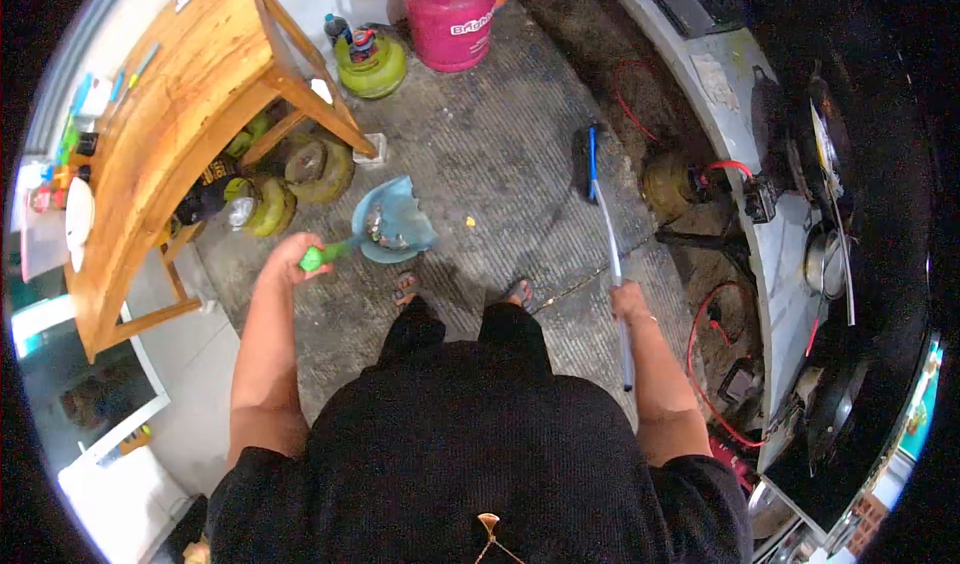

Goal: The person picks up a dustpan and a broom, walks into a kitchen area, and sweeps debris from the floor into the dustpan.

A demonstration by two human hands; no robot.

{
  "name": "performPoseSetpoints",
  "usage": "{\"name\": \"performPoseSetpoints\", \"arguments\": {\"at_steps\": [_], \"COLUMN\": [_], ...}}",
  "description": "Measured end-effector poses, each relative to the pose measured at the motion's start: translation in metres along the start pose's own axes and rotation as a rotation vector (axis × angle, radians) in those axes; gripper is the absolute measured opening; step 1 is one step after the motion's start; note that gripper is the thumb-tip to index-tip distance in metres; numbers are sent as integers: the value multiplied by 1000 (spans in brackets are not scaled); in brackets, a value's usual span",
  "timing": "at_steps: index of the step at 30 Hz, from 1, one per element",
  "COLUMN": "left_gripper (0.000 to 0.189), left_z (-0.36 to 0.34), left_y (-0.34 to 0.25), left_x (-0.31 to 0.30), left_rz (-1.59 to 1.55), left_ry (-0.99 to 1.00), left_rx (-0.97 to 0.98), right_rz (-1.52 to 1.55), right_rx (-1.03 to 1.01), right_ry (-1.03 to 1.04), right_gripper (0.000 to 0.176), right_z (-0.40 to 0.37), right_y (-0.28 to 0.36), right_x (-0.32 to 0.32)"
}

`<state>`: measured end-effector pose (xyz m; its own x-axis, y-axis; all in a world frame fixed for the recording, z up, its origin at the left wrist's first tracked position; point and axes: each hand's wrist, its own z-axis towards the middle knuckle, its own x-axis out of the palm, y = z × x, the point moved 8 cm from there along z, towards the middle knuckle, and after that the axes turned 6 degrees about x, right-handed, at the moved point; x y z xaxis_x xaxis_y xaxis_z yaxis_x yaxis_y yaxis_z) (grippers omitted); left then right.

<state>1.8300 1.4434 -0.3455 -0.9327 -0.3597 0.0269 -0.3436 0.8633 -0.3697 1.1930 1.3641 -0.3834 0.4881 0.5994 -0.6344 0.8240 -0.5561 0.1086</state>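
My left hand is closed around the green handle of a light-blue dustpan, which has some debris in its pan. In my right hand is the long pale handle of a broom. The broom's blue head, with dark bristles, is out to the front right at floor level. On the ridged grey floor, between dustpan and broom, lies a small yellow scrap. My sandalled feet stand just behind the dustpan.
A wooden table stands at the left, with green gas cylinders beneath it. Ahead are a pink gas cylinder and a smaller green one. A counter with pans runs along the right, a red hose below it.
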Motion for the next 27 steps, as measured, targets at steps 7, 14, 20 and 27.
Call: {"name": "performPoseSetpoints", "arguments": {"at_steps": [7, 14, 20, 27], "left_gripper": [9, 10, 12, 12], "left_z": [-5, 0, -16, -12], "left_y": [-45, -51, -48, -64], "left_x": [31, 51, 21, -25], "left_rz": [84, 165, 277, 423], "left_ry": [-37, 68, 29, 76], "left_rx": [136, 127, 77, 90], "right_rz": [-390, 41, -80, -160], "right_rx": [-406, -455, -156, 39], "right_ry": [54, 416, 2, 101], "right_gripper": [22, 34, 31, 15], "right_z": [-96, -220, -211, -100], "right_y": [125, 159, 55, -58], "right_x": [139, 124, 76, 177]}}
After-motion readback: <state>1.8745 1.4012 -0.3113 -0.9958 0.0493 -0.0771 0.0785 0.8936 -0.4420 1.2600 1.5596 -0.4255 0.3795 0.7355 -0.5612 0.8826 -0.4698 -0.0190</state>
